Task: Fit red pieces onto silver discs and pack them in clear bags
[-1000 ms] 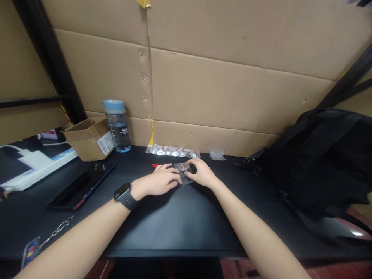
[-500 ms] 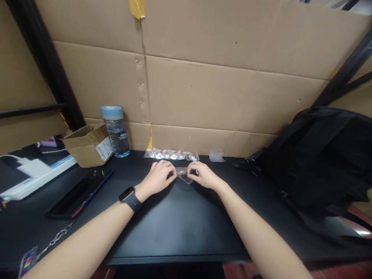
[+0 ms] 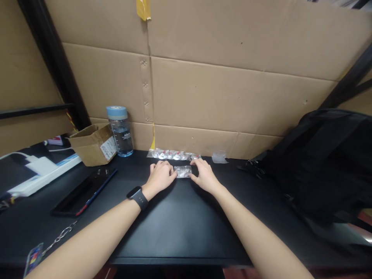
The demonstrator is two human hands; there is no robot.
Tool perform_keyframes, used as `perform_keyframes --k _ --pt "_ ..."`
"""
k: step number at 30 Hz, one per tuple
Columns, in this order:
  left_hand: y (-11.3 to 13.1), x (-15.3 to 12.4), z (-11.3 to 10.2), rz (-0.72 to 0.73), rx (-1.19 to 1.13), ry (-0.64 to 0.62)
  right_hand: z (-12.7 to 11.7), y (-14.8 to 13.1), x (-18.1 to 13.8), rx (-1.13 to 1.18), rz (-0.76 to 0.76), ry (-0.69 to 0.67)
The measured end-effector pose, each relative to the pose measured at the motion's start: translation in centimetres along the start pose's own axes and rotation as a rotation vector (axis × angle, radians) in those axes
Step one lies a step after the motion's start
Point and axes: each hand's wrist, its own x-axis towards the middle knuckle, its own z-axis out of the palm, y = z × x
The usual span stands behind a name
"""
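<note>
A small clear plastic packet (image 3: 183,172) with shiny, silvery content lies on the black desk (image 3: 180,221) between my hands. My left hand (image 3: 161,175), with a dark watch on the wrist, has its fingers curled at the packet's left edge, the thumb against it. On the other side, my right hand (image 3: 205,176) is open, thumb and index finger spread apart, the thumb tip by the packet's right edge. Just behind runs a row of similar silvery packets (image 3: 174,155) along the cardboard wall. My right fingertips partly cover that row's right end.
A clear plastic piece (image 3: 219,157) lies at the back right, near a black backpack (image 3: 325,166). To the left are a water bottle (image 3: 122,135), a cardboard box (image 3: 91,149), a phone (image 3: 84,193), a power strip (image 3: 43,176) and a chain with a tag (image 3: 62,234).
The packet, tilted between both hands' fingertips before, now lies flatter with its silvery surface showing. My right fingers have spread and let go. The whole view has shifted slightly.
</note>
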Motion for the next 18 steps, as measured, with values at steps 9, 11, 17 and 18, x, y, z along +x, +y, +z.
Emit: perform_keyframes --k 9,11,17,18 --pt "-0.63 0.06 0.16 0.191 -0.015 0.019 0.37 -0.88 -0.44 -0.065 -0.105 -0.172" --pt "-0.66 -0.02 0.1 0.238 -0.064 -0.036 0.57 -0.67 -0.36 -0.041 -0.052 -0.181" --pt "-0.5 -0.21 0.25 0.21 -0.121 -0.047 -0.17 -0.27 -0.01 0.195 0.083 -0.146" --pt "-0.51 -0.18 0.33 0.178 -0.134 -0.044 -0.33 -0.23 0.01 0.216 0.094 -0.145"
